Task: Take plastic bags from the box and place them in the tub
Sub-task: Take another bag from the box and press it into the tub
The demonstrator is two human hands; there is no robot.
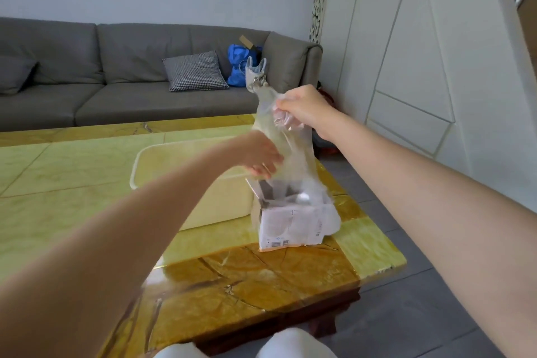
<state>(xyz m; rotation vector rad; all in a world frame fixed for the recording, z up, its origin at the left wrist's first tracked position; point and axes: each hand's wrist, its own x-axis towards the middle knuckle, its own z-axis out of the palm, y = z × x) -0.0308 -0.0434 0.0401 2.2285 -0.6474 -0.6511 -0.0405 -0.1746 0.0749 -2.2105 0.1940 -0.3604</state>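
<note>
I see a grey sofa (116, 75) along the far wall, with a checked cushion (195, 70) and a blue bag (239, 68) on its seat. The yellow stone table (72, 183) stands in front of it.

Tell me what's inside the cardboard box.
The clear plastic bag, held up by both hands, trails into the open cardboard box. More crumpled plastic shows inside; the bottom is hidden by the film and walls.

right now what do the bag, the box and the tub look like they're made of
Bag: thin clear plastic film, crinkled and see-through, pinched by the right hand and gripped by the left hand.
Box: likely cardboard, white printed outside, flaps folded open.
Tub: seems rigid plastic, cream, smooth with a rounded rim.
</note>
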